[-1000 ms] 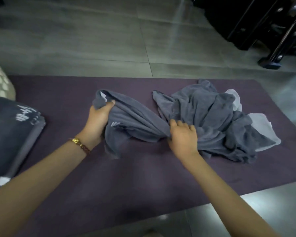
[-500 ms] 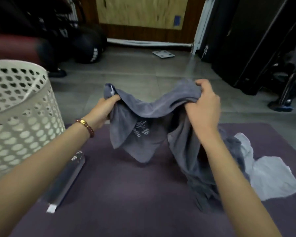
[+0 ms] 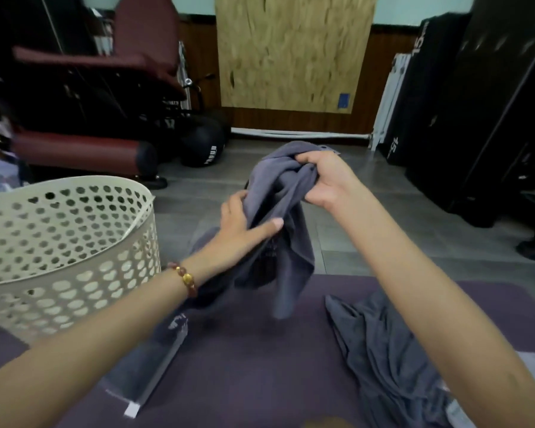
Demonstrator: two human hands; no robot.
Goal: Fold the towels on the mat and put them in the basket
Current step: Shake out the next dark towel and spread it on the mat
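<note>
Dim, flat indoor light, soft and even, faint shadow under the raised grey towel (image 3: 291, 257). Motion-smeared below the left hand (image 3: 244, 230); bowed by wide-angle distortion far right of the right hand (image 3: 325, 177).

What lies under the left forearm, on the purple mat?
A folded dark grey towel with a white tag lies there on the mat. The forearm covers part of it.
</note>
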